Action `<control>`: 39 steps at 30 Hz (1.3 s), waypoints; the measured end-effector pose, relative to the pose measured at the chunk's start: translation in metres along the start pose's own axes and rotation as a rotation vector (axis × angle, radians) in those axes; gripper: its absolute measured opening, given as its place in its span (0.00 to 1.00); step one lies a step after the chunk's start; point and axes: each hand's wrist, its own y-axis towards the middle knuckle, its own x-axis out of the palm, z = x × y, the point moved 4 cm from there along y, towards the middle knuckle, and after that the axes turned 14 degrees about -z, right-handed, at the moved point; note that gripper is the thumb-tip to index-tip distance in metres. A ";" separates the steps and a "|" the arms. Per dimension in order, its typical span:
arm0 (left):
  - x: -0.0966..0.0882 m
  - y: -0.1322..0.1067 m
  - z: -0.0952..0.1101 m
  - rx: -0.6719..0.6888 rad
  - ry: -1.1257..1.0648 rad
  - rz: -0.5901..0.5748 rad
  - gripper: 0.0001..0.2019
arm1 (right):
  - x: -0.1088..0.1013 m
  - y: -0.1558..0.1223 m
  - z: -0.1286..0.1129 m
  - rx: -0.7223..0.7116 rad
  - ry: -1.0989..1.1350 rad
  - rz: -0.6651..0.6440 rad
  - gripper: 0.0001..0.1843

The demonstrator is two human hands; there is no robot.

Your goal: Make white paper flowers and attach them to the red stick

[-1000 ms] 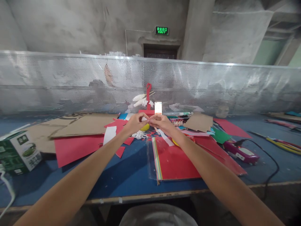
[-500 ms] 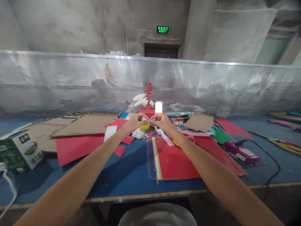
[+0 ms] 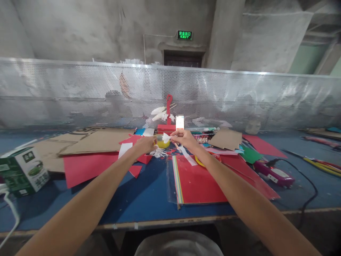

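My right hand (image 3: 183,138) pinches a small white paper piece (image 3: 166,137) and holds it up above the blue table (image 3: 149,193). My left hand (image 3: 146,143) has dropped lower and closes on a yellow roll of tape (image 3: 162,143) lying on the table. More white paper scraps (image 3: 158,153) lie just below both hands. Behind them stands a red stand (image 3: 167,115) with white paper shapes and a phone (image 3: 179,122) with a lit screen.
Red paper sheets (image 3: 85,167) and cardboard (image 3: 90,140) lie left; a pack of coloured paper (image 3: 197,181) lies front centre. A green box (image 3: 23,171) stands far left. A purple glue gun (image 3: 271,172) with black cable lies right. A perforated metal screen (image 3: 239,96) closes off the back.
My hands were together, pinching the white piece between them. Now the left hand has let go and moved down left to the yellow tape, while the right keeps the white piece.
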 end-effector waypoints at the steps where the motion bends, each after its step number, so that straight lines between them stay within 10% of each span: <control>1: 0.002 0.000 0.001 -0.014 0.009 -0.008 0.11 | 0.000 0.000 0.000 -0.005 0.001 -0.009 0.11; 18: 0.012 0.009 0.003 0.034 -0.004 0.004 0.10 | 0.001 0.001 0.004 0.050 0.023 -0.020 0.10; 28: -0.012 0.000 0.011 0.023 0.015 0.091 0.10 | 0.003 0.000 0.005 0.080 -0.012 -0.096 0.11; 39: -0.033 -0.012 0.030 0.365 -0.113 0.351 0.11 | 0.006 -0.001 0.013 0.161 0.134 -0.105 0.21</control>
